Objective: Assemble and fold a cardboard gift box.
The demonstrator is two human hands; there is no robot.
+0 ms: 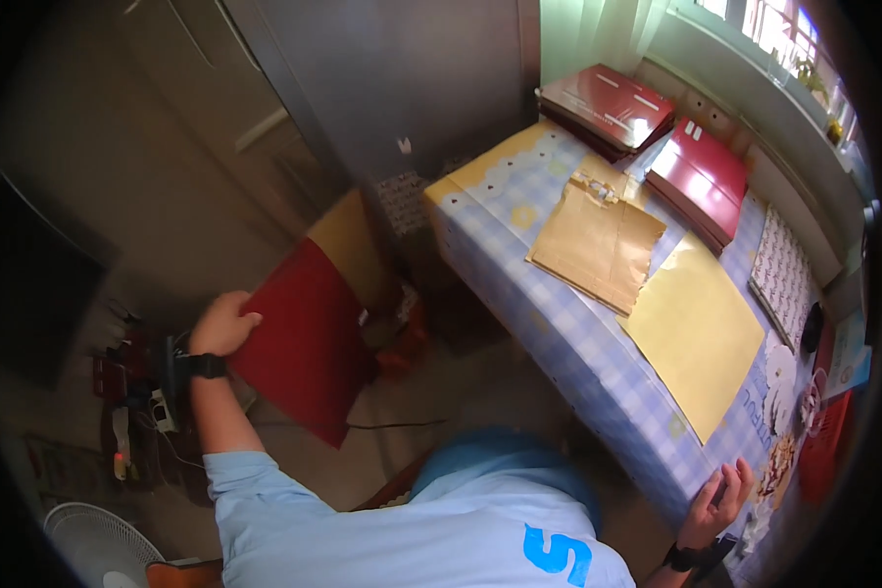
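the left hand (222,325) pinches the red folder (304,343) and should hold it tight, while the right hand (720,502) rests spread on the table (519,265).

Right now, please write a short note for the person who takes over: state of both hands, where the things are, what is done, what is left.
Left hand: grips the red folder, low beside the table.
Right hand: rests on the table's near edge, holds nothing.
On the table: two brown envelopes, two red boxes.
Done: folder is off the table.
Left: folder is not set down anywhere yet.
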